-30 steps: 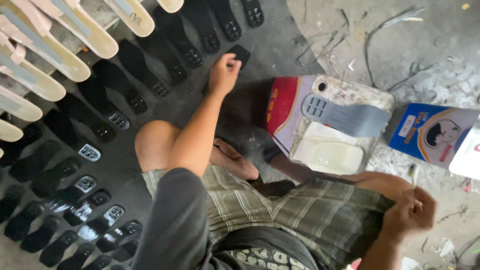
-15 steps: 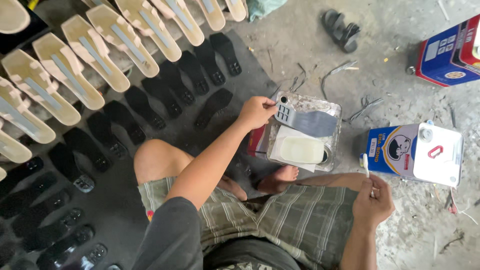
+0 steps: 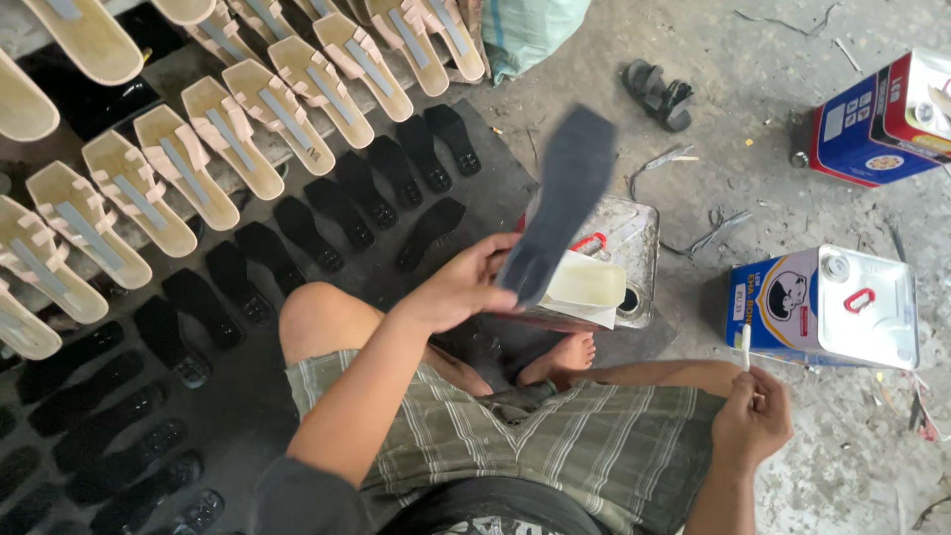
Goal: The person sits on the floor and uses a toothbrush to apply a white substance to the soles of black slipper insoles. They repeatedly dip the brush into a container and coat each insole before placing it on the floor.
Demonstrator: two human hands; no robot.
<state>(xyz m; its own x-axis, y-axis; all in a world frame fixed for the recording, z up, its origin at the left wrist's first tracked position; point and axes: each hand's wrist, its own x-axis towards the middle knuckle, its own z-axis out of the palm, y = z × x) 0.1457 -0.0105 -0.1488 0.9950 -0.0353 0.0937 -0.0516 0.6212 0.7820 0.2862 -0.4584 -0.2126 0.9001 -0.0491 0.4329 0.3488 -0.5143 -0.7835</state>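
Person seated on the concrete floor, knees apart, bare foot tucked under. Left hand grips a dark grey shoe sole by its narrow end, held up tilted above the open metal tin that stands just in front of the foot. Right hand is closed around a thin brush handle, bristles not discernible, raised beside the blue-and-white glue can. Rows of black soles lie on the dark mat to the left; tan sandal uppers lean in rows beyond them. Judging by the pose, this looks like the gluing step: sole presented, brush ready. The next move would call for bringing brush and sole face together over the tin, keeping the sole steady and drips inside it.
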